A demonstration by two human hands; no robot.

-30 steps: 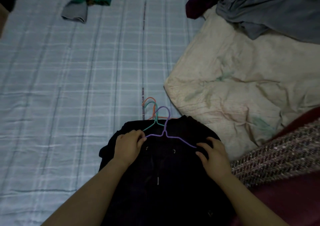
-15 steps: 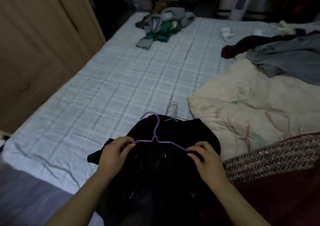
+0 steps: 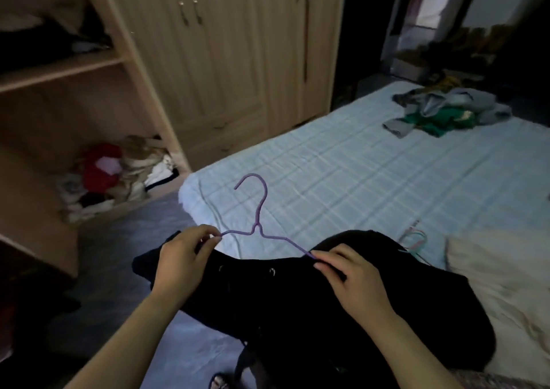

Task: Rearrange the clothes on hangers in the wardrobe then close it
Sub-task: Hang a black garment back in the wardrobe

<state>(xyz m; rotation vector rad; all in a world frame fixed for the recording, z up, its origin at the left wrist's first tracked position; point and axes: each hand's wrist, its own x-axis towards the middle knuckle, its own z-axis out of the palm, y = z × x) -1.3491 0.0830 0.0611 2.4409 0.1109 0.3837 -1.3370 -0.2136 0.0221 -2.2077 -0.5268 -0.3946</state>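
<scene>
While a purple hanger point(image 3: 258, 228) rides up inside a black garment point(image 3: 297, 293) above the bed's point(image 3: 342, 174) edge, the left hand point(image 3: 181, 262) pinches one shoulder end and the right hand point(image 3: 352, 278) the other, fingers curled, before an open wardrobe point(image 3: 98, 97).

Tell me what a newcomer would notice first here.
The purple hanger stands out first, held up at centre over a black garment, with its two arms pinched by the left hand and the right hand. Next come the open wardrobe shelves at left, with a jumbled clothes heap in the lower compartment, and a grey and green pile far back on the bed.
</scene>
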